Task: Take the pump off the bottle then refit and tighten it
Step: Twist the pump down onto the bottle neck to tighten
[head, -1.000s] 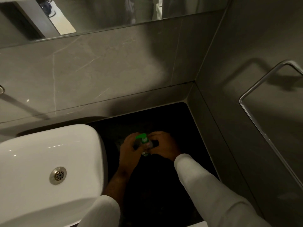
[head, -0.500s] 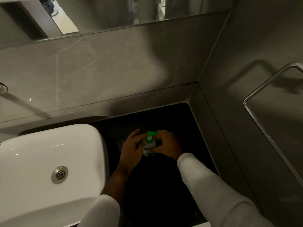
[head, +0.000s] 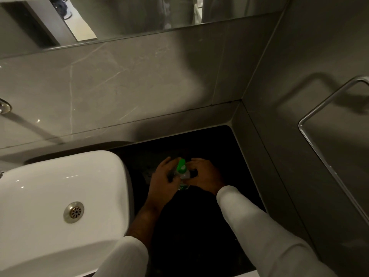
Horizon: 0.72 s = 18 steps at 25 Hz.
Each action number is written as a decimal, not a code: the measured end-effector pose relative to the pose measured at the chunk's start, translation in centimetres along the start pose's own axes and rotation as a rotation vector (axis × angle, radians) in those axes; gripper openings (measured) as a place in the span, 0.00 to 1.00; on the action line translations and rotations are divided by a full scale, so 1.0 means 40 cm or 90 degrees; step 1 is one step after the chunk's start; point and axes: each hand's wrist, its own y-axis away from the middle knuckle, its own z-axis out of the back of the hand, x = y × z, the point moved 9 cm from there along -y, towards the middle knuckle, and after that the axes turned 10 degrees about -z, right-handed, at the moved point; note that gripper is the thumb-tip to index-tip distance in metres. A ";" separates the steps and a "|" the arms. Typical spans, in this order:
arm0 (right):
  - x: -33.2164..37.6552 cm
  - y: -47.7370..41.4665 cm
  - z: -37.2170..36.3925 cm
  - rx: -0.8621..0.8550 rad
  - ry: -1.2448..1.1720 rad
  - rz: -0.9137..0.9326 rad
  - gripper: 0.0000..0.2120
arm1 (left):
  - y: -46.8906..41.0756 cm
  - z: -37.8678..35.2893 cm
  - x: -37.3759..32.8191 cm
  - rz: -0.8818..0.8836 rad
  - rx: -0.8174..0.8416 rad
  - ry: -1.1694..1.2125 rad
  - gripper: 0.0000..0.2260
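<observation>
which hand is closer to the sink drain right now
Left. The left hand sits on the bottle's sink side, nearer the drain; the right hand is on the bottle's far side, farther away.

Both arms wear loose white sleeves point(head: 259, 226), left pushed up.

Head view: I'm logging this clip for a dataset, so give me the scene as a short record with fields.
setting: bathroom corner, dark counter beside a white sink
bottle: small, clear, upright on the counter
pump: green, on top of the bottle
left hand: against the bottle's left side
right hand: against the bottle's right side
pump tightness: cannot tell
wall fittings: mirror above, metal rail at right
</observation>
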 end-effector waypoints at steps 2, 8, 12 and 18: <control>0.005 0.000 -0.014 0.013 0.010 -0.002 0.18 | 0.004 0.009 -0.004 0.022 -0.043 -0.022 0.15; 0.013 -0.002 -0.026 0.057 0.079 0.045 0.24 | -0.014 0.001 0.012 -0.041 -0.023 -0.052 0.13; 0.026 -0.005 -0.023 0.079 0.119 0.054 0.25 | -0.011 -0.011 0.038 0.008 0.032 0.096 0.12; 0.020 -0.014 -0.027 0.100 0.156 0.073 0.25 | -0.031 0.009 0.021 -0.038 0.141 0.076 0.26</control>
